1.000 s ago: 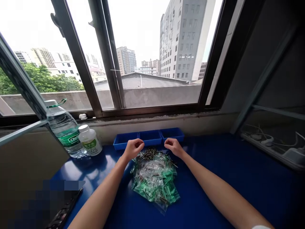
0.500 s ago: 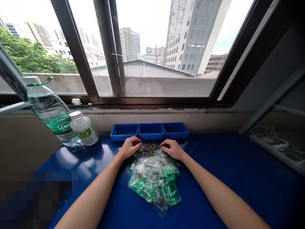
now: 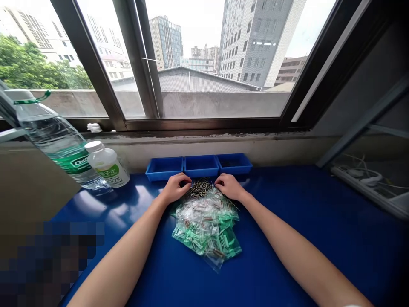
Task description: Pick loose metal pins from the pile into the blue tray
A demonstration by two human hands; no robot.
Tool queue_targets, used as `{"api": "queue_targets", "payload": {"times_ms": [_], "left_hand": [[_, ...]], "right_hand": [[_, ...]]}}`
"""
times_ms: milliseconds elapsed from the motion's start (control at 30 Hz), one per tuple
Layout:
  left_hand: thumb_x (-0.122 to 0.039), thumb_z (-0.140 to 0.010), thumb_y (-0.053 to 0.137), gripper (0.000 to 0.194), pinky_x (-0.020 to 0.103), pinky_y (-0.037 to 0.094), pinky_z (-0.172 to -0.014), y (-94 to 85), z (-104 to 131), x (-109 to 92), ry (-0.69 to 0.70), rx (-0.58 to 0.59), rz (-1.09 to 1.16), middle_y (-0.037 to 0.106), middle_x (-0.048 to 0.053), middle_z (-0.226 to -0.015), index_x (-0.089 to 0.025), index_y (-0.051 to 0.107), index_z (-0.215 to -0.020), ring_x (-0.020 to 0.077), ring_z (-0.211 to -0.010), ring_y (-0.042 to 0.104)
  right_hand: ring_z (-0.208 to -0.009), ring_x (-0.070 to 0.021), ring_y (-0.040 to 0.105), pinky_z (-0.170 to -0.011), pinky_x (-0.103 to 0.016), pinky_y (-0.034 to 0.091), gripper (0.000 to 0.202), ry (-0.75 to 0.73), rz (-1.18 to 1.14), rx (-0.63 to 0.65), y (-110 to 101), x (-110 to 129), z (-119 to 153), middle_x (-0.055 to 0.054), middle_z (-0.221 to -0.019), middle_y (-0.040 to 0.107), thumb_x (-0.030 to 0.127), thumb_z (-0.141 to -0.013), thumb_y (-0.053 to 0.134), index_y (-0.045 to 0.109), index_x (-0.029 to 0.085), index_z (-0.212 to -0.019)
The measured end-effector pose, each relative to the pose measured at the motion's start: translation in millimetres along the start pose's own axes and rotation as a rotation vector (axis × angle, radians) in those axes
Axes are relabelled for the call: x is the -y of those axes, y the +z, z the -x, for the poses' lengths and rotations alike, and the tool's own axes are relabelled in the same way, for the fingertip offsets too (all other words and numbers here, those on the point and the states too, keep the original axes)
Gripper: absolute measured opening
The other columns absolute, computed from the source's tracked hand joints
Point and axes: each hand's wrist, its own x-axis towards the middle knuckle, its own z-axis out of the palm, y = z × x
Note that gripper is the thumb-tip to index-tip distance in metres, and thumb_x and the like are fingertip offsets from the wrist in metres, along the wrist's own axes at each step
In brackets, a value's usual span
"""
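A pile of thin, dark and brassy metal pieces [image 3: 200, 187], like screws or nails, lies on the blue tabletop [image 3: 179, 281]. At its left edge is my left hand [image 3: 176, 187], fingers curled in toward the thumb. My right hand [image 3: 229, 186] curls the same way at the pile's right edge. Whether either holds a piece is too small to make out. Just nearer to me, clear and green-tinted plastic bags [image 3: 206, 226] with small parts inside lie in a heap, between my forearms.
Behind the pile, three blue trays stand in a row: a left tray [image 3: 164, 175], a middle tray [image 3: 202, 172] and a right tray [image 3: 234, 169]. A large water bottle [image 3: 54, 136] and a white bottle [image 3: 108, 166] stand at left. White cables [image 3: 364, 172] lie at far right.
The whole view has shifted, so the scene sits slightly higher in the picture. Both hands stay at the pile's edges, curled much as before, with the right one slightly closer to the pieces.
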Motion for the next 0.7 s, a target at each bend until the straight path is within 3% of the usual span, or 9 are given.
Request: {"api": "queue_targets", "payload": {"times_ms": [100, 300, 500, 633, 700], "left_hand": [[-0.022, -0.078, 0.057, 0.012, 0.024, 0.044, -0.065, 1.4, 2, 1, 0.014, -0.009, -0.013, 0.066, 0.004, -0.083, -0.017, 0.068, -0.081, 0.0147, -0.074, 0.06], [-0.02, -0.078, 0.057, 0.012, 0.025, 0.045, -0.066, 2.6, 2, 3, 0.05, 0.009, -0.035, 0.066, 0.005, -0.084, -0.018, 0.068, -0.081, 0.0159, -0.076, 0.062], [-0.021, -0.079, 0.055, 0.013, 0.025, 0.045, -0.066, 3.3, 2, 3, 0.049, 0.022, -0.045, 0.066, 0.005, -0.086, -0.018, 0.068, -0.082, 0.016, -0.077, 0.062], [-0.02, -0.079, 0.055, 0.013, 0.026, 0.046, -0.068, 3.7, 2, 2, 0.052, 0.02, -0.054, 0.065, 0.005, -0.085, -0.018, 0.068, -0.082, 0.0159, -0.077, 0.062], [-0.02, -0.079, 0.055, 0.013, 0.026, 0.046, -0.07, 3.8, 2, 2, 0.058, 0.021, -0.06, 0.065, 0.005, -0.086, -0.018, 0.068, -0.082, 0.0162, -0.078, 0.062]], "right_hand": [[-0.071, -0.0162, 0.057, -0.067, -0.029, 0.044, 0.011, 0.03, -0.126, -0.025, 0, -3, 2, -0.006, -0.078, 0.063, 0.022, -0.081, 0.054, 0.063, 0.017, -0.077], [-0.055, -0.0125, 0.051, -0.053, -0.027, 0.043, 0.026, 0.179, -0.63, -0.292, 3, -23, 0, 0.001, -0.066, 0.057, 0.041, -0.073, 0.063, 0.057, 0.019, -0.088], [-0.047, -0.0108, 0.05, -0.046, -0.025, 0.041, 0.027, 0.302, -0.817, -0.471, 1, -24, -3, 0.001, -0.057, 0.058, 0.037, -0.064, 0.071, 0.063, 0.016, -0.079], [-0.054, -0.0127, 0.057, -0.048, -0.025, 0.045, 0.029, 0.332, -0.917, -0.59, -4, -22, -4, -0.005, -0.069, 0.066, 0.031, -0.063, 0.07, 0.066, 0.013, -0.085], [-0.059, -0.0139, 0.061, -0.043, -0.023, 0.042, 0.04, 0.336, -0.908, -0.64, -7, -23, -3, -0.01, -0.089, 0.07, 0.03, -0.063, 0.067, 0.066, 0.012, -0.098]]}}
